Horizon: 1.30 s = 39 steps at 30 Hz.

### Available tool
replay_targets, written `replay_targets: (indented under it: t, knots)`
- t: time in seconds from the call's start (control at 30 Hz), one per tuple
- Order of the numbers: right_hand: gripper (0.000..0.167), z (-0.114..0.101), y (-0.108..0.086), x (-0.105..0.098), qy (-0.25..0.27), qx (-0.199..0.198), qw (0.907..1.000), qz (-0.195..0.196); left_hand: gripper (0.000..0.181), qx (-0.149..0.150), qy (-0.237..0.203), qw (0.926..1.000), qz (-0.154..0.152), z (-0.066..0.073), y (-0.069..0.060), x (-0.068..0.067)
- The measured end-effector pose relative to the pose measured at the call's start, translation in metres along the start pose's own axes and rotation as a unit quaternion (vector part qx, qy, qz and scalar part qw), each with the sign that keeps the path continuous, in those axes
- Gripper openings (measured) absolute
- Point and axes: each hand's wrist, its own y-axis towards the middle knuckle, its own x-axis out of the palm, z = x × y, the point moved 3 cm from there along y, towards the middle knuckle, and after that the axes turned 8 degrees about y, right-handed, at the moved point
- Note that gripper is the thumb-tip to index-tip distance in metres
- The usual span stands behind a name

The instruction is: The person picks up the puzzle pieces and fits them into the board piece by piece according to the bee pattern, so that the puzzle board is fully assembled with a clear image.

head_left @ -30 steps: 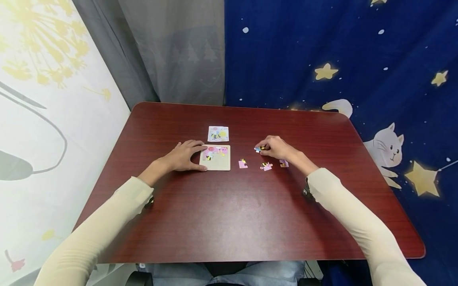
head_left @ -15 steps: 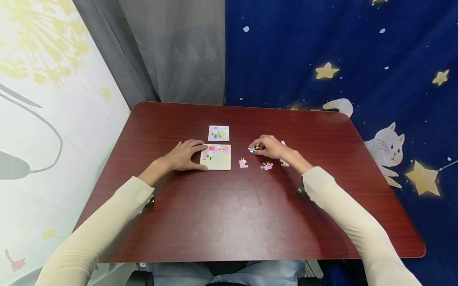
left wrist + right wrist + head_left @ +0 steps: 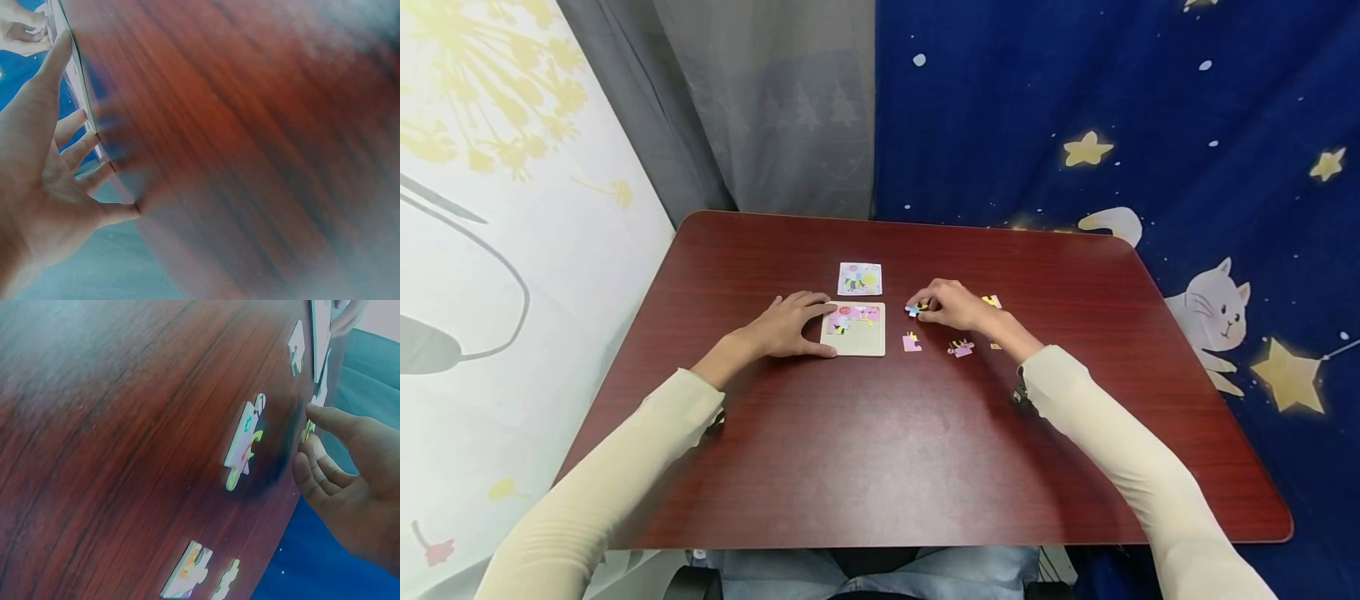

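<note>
Puzzle pc [image 3: 916, 309] near frame ctr, pinched in R hand [image 3: 953, 305] fingertips, just right of board [image 3: 867, 342]: top filled, lower part mostly bare. 4 loose pcs [image 3: 912, 343] left. L hand [image 3: 784, 327], fingers spread, touches board. Pic card [image 3: 860, 279] above.

A curtained corner, home or studio unclear: navy star-and-cat-printed fabric curtain [image 3: 985, 117] beyond the right hand [image 3: 953, 306], grey fabric curtain [image 3: 775, 108] beyond the left hand [image 3: 786, 327], white dandelion-printed backdrop [image 3: 580, 267] farther left.

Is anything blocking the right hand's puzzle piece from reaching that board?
Nothing visible: only bare table lies between the held piece and the board. One loose piece lies off that path, on the near side.
</note>
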Motion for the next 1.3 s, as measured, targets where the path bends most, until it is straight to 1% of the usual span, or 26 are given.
replay_targets:
  t: [0.2,0.53,0.9,1.13,1.3]
  knots:
    - [0.029,-0.005,0.005,0.003,-0.001,-0.008,1.0,-0.004,0.095,0.002,0.002,1.0,0.002,-0.001,0.0,0.001]
    - [0.029,-0.011,0.011,0.008,0.013,0.0,0.9999,-0.008,0.095,0.004,0.005,1.0,0.002,-0.002,-0.001,0.002]
    - [0.031,-0.021,0.017,0.014,0.018,-0.005,0.9998,0.001,0.096,0.001,0.006,1.0,0.0,-0.003,0.0,0.002]
    - [0.032,-0.028,0.021,0.02,0.022,-0.018,0.9996,0.004,0.096,-0.004,0.002,1.0,-0.004,-0.001,0.0,-0.001]
    - [0.034,-0.035,0.025,0.027,0.023,-0.025,0.9994,0.004,0.095,-0.004,0.004,1.0,-0.007,0.0,0.0,0.0]
